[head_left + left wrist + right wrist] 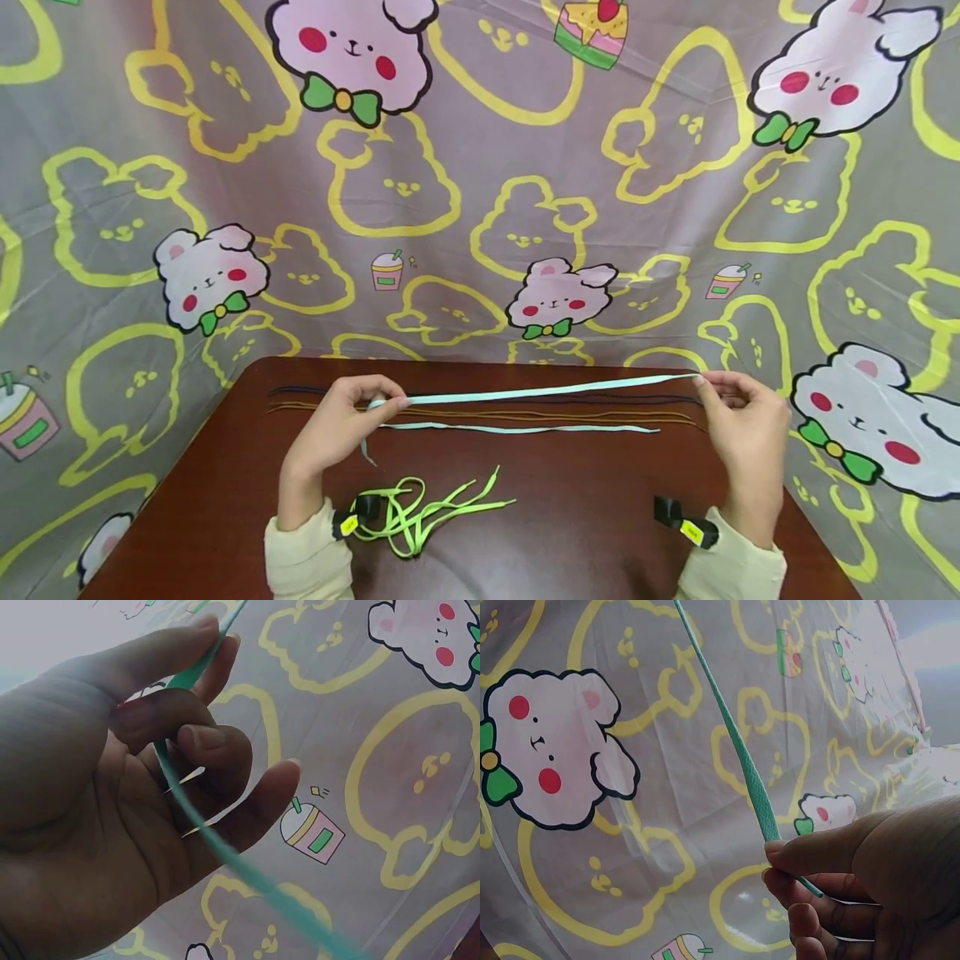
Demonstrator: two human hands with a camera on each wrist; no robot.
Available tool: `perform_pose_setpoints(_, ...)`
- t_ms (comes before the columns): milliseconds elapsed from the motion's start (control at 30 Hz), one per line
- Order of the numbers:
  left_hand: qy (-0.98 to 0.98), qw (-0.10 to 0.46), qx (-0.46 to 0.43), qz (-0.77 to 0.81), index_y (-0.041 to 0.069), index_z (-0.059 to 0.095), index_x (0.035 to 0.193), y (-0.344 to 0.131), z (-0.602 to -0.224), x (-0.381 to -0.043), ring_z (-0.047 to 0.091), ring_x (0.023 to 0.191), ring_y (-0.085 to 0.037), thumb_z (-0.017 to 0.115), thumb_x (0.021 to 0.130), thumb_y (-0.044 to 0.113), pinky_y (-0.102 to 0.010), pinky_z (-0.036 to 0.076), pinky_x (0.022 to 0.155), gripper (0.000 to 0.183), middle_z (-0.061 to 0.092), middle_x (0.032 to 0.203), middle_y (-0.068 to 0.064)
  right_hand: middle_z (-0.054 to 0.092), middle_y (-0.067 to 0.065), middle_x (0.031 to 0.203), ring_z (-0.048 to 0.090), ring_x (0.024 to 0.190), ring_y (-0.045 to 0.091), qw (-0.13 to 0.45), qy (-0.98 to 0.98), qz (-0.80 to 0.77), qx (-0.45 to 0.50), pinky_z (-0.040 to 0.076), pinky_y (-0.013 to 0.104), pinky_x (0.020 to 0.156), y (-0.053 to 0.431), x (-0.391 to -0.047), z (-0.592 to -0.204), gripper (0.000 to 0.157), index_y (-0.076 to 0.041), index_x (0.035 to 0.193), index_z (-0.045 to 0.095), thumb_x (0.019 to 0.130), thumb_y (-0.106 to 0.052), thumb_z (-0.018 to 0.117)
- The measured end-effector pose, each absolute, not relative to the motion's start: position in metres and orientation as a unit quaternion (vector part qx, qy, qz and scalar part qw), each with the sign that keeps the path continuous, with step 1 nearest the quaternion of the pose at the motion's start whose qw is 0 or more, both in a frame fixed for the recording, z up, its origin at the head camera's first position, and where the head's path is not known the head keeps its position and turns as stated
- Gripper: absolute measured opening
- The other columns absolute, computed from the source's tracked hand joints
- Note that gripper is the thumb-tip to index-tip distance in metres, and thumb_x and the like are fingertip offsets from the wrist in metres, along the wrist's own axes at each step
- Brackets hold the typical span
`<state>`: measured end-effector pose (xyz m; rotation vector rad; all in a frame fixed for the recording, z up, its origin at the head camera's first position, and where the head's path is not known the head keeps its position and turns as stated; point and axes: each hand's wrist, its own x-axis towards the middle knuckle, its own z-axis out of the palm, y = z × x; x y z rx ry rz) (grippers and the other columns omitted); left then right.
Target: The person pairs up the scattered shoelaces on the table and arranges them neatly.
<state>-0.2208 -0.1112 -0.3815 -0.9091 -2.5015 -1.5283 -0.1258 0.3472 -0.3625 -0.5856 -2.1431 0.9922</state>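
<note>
A light turquoise shoelace (pixel 525 392) is stretched nearly level between both hands above the far part of the table. My left hand (pixel 348 421) pinches it between thumb and forefinger, and its loose tail hangs down past the palm, as the left wrist view shows. At the other side my right hand (pixel 746 425) pinches the lace close to its tip; in the right wrist view the short tip (pixel 810 886) pokes out below the thumb. Another turquoise lace (pixel 517 429) lies straight on the table beneath. A tangled yellow-green shoelace (pixel 412 517) lies near the left wrist.
Behind the stretched lace, brown laces (pixel 480 414) and dark blue laces (pixel 300 389) lie lengthwise across the dark red-brown table (pixel 570 517). A cartoon-printed cloth (pixel 465 150) hangs behind and around the table. Each wrist wears a strap with a black camera.
</note>
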Motion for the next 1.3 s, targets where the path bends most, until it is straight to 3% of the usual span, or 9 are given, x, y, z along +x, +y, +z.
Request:
perform_pose_setpoints(400, -0.821, 0.063, -0.278, -0.494, 0.013, 0.074, 0.109, -0.11, -0.381, -0.226, 0.053, 0.068, -0.014, 0.064, 0.102, 0.022, -0.028, 0.045, 0.062, 0.016, 0.07, 0.091, 0.001, 0.064, -0.018, 0.068, 0.054, 0.061, -0.003, 0.335, -0.83, 0.375, -0.241, 0.041, 0.018, 0.052, 0.357, -0.127, -0.365, 0.028, -0.003, 0.105, 0.077, 0.093, -0.028, 0.075)
perform_pose_setpoints(633, -0.823, 0.08, -0.266, -0.495, 0.012, 0.073, 0.11, -0.111, -0.382, -0.227, 0.057, 0.072, -0.012, 0.063, 0.103, 0.023, -0.029, 0.048, 0.067, 0.017, 0.072, 0.096, -0.001, 0.067, -0.011, 0.072, 0.053, 0.062, -0.004, 0.319, -0.835, 0.372, -0.249, 0.042, 0.016, 0.055, 0.36, -0.126, -0.365, 0.028, -0.002, 0.106, 0.077, 0.094, -0.027, 0.074)
perform_pose_setpoints(800, -0.824, 0.08, -0.256, -0.499, 0.01, 0.072, 0.108, -0.112, -0.385, -0.227, 0.049, 0.066, -0.013, 0.064, 0.102, 0.023, -0.029, 0.044, 0.063, 0.016, 0.066, 0.084, -0.001, 0.074, 0.006, 0.085, 0.052, 0.063, -0.007, 0.317, -0.834, 0.365, -0.265, 0.043, 0.013, 0.056, 0.367, -0.123, -0.369, 0.03, 0.0, 0.106, 0.076, 0.094, -0.028, 0.074)
perform_pose_setpoints(967, -0.83, 0.096, -0.24, -0.495, 0.009, 0.072, 0.107, -0.118, -0.388, -0.227, 0.051, 0.07, -0.016, 0.064, 0.102, 0.023, -0.03, 0.043, 0.068, 0.017, 0.062, 0.079, 0.0, 0.073, 0.008, 0.089, 0.051, 0.063, -0.008, 0.309, -0.836, 0.362, -0.275, 0.042, 0.012, 0.056, 0.371, -0.124, -0.373, 0.032, 0.0, 0.108, 0.076, 0.094, -0.029, 0.074)
perform_pose_setpoints(1100, -0.828, 0.117, -0.229, -0.499, 0.009, 0.072, 0.105, -0.127, -0.389, -0.229, 0.047, 0.061, -0.015, 0.064, 0.102, 0.022, -0.03, 0.042, 0.061, 0.015, 0.056, 0.072, -0.002, 0.074, 0.013, 0.089, 0.049, 0.061, -0.01, 0.301, -0.843, 0.353, -0.274, 0.041, 0.014, 0.054, 0.376, -0.127, -0.378, 0.031, 0.002, 0.107, 0.076, 0.094, -0.027, 0.073)
perform_pose_setpoints(1300, -0.833, 0.131, -0.211, -0.495, 0.008, 0.072, 0.103, -0.14, -0.393, -0.235, 0.037, 0.051, -0.013, 0.066, 0.101, 0.022, -0.03, 0.037, 0.052, 0.015, 0.051, 0.068, -0.003, 0.073, 0.019, 0.094, 0.058, 0.068, 0.012, 0.253, -0.867, 0.331, -0.273, 0.042, 0.029, 0.057, 0.38, -0.14, -0.39, 0.031, 0.001, 0.106, 0.075, 0.096, -0.027, 0.07)
